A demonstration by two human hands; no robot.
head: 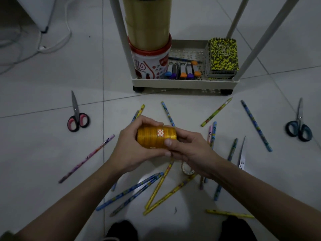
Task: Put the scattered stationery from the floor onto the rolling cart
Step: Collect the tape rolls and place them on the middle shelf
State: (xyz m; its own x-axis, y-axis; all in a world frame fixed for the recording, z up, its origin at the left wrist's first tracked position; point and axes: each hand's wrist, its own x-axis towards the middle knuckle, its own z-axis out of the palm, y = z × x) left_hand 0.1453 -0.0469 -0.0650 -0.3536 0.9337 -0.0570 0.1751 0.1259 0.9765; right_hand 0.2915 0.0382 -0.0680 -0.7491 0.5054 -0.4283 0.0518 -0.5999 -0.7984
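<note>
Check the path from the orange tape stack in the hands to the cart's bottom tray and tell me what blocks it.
Nothing visible blocks it. Both hands, left and right, hold the orange tape stack above the floor; only pencils lie below the path. The cart tray is crowded, with bare mesh toward the back.

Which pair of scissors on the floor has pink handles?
The scissors on the left, beside the pink pencil. The pair on the far right has blue handles.
</note>
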